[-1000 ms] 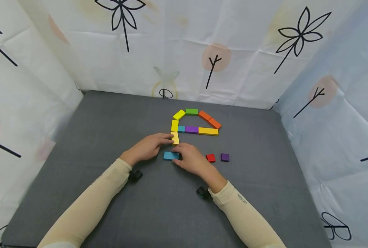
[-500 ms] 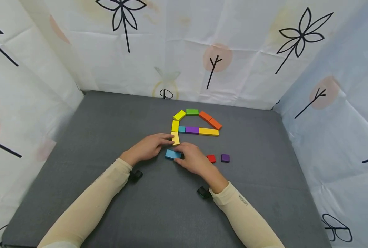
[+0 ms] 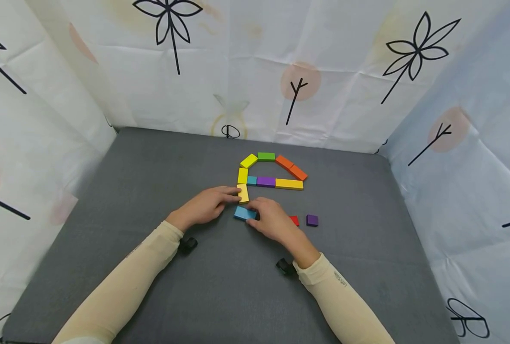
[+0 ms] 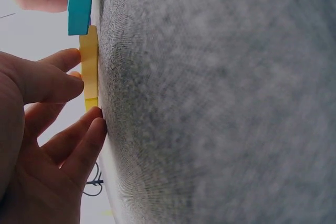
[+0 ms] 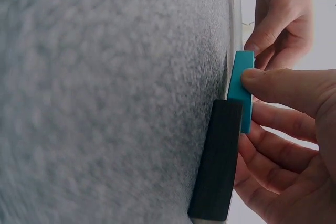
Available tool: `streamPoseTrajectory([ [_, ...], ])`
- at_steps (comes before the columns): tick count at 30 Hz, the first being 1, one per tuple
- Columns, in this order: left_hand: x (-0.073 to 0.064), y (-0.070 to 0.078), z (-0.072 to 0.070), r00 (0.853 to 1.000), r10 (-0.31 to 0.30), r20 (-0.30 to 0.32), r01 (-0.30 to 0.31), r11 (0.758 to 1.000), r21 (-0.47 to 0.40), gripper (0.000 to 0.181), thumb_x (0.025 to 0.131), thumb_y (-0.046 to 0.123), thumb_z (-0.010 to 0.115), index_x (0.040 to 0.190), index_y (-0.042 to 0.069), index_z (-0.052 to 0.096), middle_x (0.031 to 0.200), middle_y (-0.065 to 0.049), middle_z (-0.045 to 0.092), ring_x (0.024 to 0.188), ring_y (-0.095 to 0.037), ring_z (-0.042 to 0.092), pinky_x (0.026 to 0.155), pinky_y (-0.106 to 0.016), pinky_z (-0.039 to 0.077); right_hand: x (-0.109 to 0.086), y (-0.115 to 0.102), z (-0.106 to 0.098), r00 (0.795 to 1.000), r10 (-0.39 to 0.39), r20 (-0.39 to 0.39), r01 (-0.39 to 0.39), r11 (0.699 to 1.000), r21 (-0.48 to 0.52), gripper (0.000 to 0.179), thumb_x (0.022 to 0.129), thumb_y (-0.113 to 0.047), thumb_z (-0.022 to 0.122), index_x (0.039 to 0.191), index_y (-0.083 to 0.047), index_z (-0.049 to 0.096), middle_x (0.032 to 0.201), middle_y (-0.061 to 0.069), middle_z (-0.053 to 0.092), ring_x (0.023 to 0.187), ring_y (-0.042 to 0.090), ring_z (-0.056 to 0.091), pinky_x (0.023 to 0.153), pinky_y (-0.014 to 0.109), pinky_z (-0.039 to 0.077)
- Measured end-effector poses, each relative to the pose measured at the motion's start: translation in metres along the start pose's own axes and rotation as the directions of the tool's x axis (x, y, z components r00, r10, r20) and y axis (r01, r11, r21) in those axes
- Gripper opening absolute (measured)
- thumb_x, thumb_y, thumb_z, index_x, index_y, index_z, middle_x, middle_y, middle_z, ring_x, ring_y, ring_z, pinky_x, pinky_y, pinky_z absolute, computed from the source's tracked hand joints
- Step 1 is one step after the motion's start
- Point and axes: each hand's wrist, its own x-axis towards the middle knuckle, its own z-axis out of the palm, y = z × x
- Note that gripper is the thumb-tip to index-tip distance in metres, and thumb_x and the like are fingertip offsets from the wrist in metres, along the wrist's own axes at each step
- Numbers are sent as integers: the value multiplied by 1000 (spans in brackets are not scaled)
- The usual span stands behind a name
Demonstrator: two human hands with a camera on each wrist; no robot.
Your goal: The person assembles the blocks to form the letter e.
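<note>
A blue rectangular block [image 3: 244, 213] is pinched between the thumb and fingers of my right hand [image 3: 272, 220], tilted slightly in the head view. In the right wrist view the thumb presses the near face of this teal-looking block [image 5: 241, 85]. My left hand [image 3: 207, 204] lies to the left, its fingertips touching the left side of a pale yellow block [image 3: 243, 194]. That block ends a column below another yellow block [image 3: 243, 175]. The blue block is just below the pale yellow one. A dark block [image 5: 216, 161] shows close to the right hand and is hidden in the head view.
Joined blocks form a closed outline: yellow [image 3: 249, 161], green [image 3: 266, 156], orange [image 3: 291, 167], long yellow-orange [image 3: 289, 184], purple [image 3: 265, 181] and small teal [image 3: 252, 180]. A red block [image 3: 295, 220], partly covered, and a dark purple block [image 3: 312, 220] lie right on the grey table [image 3: 186, 157].
My right hand has shifted the blue block a little right and upward and turned it slightly. The hand now covers more of the red block. The left hand stays at the pale yellow block.
</note>
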Motion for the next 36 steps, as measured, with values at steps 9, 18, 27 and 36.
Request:
streamPoseTrajectory([
  [9,0,-2,1,1000,-7,-2,7,1000,-19,46,109,1,58,153,13,65,168,-2,47,155,-29,41,123,-52,37,-4,5,1,1000,11,-6,-11,1000,2,33,97,-21,86,126,-8,77,112,3,70,99,20,64,94,41,56],
  [18,0,0,0,1000,-12,0,12,1000,-24,46,109,1,59,153,13,64,168,-2,47,156,-28,40,123,-51,36,-10,7,-3,999,35,-28,-34,999,14,30,97,-20,86,124,-8,78,110,3,70,97,19,64,92,41,57],
  [27,0,4,0,1000,-8,0,8,1000,22,45,109,3,59,153,12,65,167,-3,48,154,-28,43,122,-51,38,-7,11,-8,997,48,-55,-48,999,8,29,97,-19,86,122,-7,78,109,4,70,94,19,63,89,41,57],
  [36,1,4,0,1000,-8,12,8,1000,22,44,110,4,59,153,13,64,167,-2,47,155,-27,42,123,-49,37,-2,15,-9,996,85,-40,-85,996,1,29,98,-20,85,124,-7,78,111,4,70,96,19,64,92,41,57],
])
